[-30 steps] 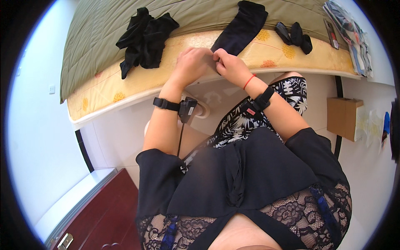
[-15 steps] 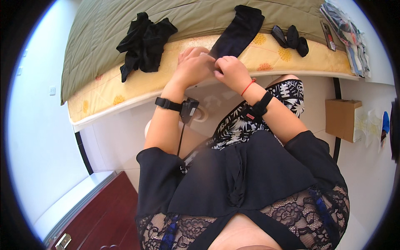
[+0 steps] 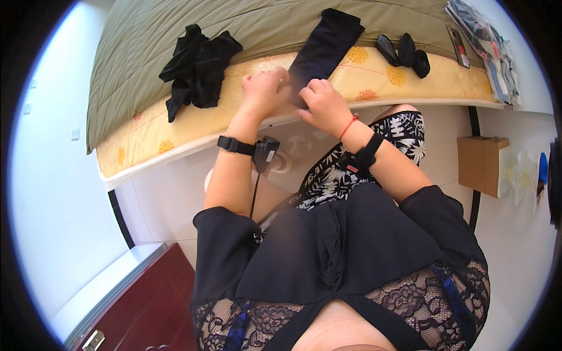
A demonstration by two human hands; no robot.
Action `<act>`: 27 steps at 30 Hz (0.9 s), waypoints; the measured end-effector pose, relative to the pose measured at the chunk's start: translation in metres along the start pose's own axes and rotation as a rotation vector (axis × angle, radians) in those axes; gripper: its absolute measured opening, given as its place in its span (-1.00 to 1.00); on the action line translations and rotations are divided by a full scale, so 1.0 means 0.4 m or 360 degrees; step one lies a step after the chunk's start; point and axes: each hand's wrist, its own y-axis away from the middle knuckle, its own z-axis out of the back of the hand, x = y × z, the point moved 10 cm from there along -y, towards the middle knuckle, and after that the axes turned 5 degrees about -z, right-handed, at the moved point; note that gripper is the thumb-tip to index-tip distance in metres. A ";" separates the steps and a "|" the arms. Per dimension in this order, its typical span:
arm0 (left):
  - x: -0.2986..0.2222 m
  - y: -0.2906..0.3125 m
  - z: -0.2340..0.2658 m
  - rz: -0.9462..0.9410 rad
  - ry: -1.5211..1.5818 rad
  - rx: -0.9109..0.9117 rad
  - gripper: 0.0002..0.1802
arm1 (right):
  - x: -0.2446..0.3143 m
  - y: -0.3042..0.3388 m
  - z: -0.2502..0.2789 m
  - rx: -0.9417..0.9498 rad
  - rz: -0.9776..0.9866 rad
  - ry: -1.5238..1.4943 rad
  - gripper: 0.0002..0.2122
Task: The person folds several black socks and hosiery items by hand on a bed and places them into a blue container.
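A long, folded black cloth (image 3: 331, 44), narrow like stockings, lies across the quilt and mattress. Its near end reaches my hands and looks thin and sheer there, partly smeared by motion. My left hand (image 3: 264, 92) is closed just left of that end, fingers curled; what they pinch is hidden. My right hand (image 3: 325, 106) has its fingers bent and closed at the cloth's near right edge. Off to the left lies a crumpled black garment (image 3: 202, 70). Small bunched black pieces, like rolled socks (image 3: 410, 57), rest on the right.
The bed has an olive quilt (image 3: 257, 23) and a yellow patterned mattress (image 3: 146, 137). A dark flat object (image 3: 458, 47) lies near clothes in clear plastic (image 3: 489, 44) at the right. Below stand a cardboard box (image 3: 477, 164) and, lower left, a dark red panel (image 3: 146, 298).
My hands have drawn slightly apart at the cloth's near end, the left one moving left. The things on the bed show a small shift leftward in the view.
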 end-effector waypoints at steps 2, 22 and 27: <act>-0.034 -0.003 0.032 -0.0256 -0.0045 -0.0214 -0.77 | -0.047 0.004 -0.023 -0.0011 -0.0090 -0.0080 -0.79; -0.081 -0.034 0.026 -0.0391 0.0013 -0.0275 -0.88 | -0.092 0.008 -0.008 -0.0117 -0.0084 -0.0137 -0.76; -0.105 -0.020 -0.004 -0.0780 0.0349 -0.0165 -0.76 | -0.138 -0.004 -0.003 -0.0180 -0.0421 -0.0477 -0.77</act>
